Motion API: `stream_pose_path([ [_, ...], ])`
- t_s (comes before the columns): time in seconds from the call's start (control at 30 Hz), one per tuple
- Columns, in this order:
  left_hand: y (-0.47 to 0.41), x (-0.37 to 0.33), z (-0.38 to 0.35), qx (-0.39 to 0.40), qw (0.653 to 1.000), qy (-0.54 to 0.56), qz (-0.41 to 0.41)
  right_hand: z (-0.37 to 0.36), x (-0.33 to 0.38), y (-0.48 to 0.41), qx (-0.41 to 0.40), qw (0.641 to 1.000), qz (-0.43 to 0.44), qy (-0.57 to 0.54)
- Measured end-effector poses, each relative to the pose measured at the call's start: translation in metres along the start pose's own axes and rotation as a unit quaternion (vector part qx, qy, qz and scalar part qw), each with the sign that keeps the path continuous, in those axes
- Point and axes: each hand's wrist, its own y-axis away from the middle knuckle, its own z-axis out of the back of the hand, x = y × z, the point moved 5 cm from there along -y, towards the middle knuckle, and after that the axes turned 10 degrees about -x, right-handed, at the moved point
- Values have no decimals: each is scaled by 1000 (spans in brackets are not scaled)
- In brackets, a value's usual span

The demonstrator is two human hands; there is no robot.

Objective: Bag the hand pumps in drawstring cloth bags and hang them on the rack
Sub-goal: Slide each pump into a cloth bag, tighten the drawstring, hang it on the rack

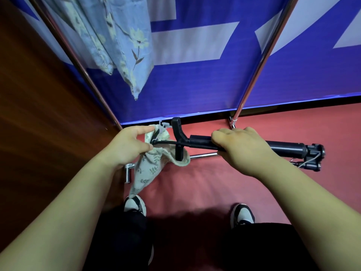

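Holding the hand pump [283, 148] level above the red floor [195, 182], just in front of the rack's [254, 75] bottom bar [203, 155], with the right hand [240, 147] wrapped tight round the barrel. Pinching the cloth bag [148, 169] at its mouth with the left hand [129, 145], leaving the rest to hang limp. Got the hose [166, 143] tip poking into the opening, with the T-handle [178, 137] lying across the mouth. Can't tell whether partly in.

Biggest worry, probably: snagging that wide handle on the rim, since held open from one side only. Could also yank the fabric out of the pinch if shoved hard. Might tangle the drawstring round the hose too. Looks long for such a small bag, so maybe ends up sticking out and slipping loose once hung.

No brand or label readable on pump or bag. Just big white shapes on the blue banner [195, 85] behind, cropped too much to read as letters.
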Motion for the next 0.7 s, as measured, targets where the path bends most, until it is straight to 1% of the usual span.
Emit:
stream_pose_path([
  [0.07,5,-9,-5,20,1000,12,-10,-4,4,-1,-11,1000,9,17],
  [0.17,6,-9,-9,25,999,32,2,-11,13,-2,-8,999,34,35],
  [0.27,11,-12,-7,21,999,40,8,-14,17,-1,1,998,50,33],
  [0.37,14,-17,-11,45,996,75,19,-12,19,-1,11,998,52,29],
  [0.43,18,-24,-16,77,991,106,12,-12,24,-1,29,998,55,24],
  [0.57,27,-36,-26,131,985,108,-14,-16,36,-2,83,995,49,38],
  [0.63,33,-44,-30,142,982,121,-9,-17,37,-3,107,992,33,53],
  [0.7,38,-49,-38,157,978,136,-2,-18,31,-3,125,991,-2,57],
])
